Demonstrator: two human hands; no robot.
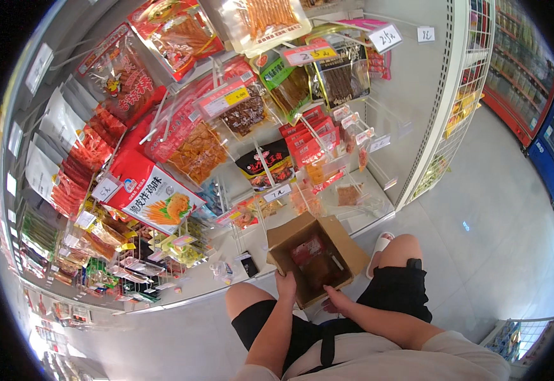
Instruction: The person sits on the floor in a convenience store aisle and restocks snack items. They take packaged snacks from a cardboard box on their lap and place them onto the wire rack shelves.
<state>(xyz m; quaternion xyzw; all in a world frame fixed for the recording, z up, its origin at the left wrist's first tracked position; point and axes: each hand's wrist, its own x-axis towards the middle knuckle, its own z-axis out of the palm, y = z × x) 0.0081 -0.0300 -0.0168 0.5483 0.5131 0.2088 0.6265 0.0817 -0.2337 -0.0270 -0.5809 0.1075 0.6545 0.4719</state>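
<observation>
- Left hand (285,286): closed on the near left edge of the box (283,252), thumb on the rim.
- Right hand (338,301): thumb against the near edge of the box, fingers loosely spread outside it; cannot tell whether the grip is firm.
- Box: brown cardboard, top open, flaps folded out, located between the person's knees just in front of the shelf. Its support is hidden.
- Contents: a red packet (309,249) inside, toward the far wall.
- Base shelf (194,284): a black phone (248,264) left of the box, a clear plastic item (222,272) beside it.
- Above: bagged snacks on hooks, including a black packet (265,166) and a red-and-white packet (155,195).
- To the right: a wire rack (458,105), then a red cooler (523,82) and a blue cooler (553,146), well apart from the box.
</observation>
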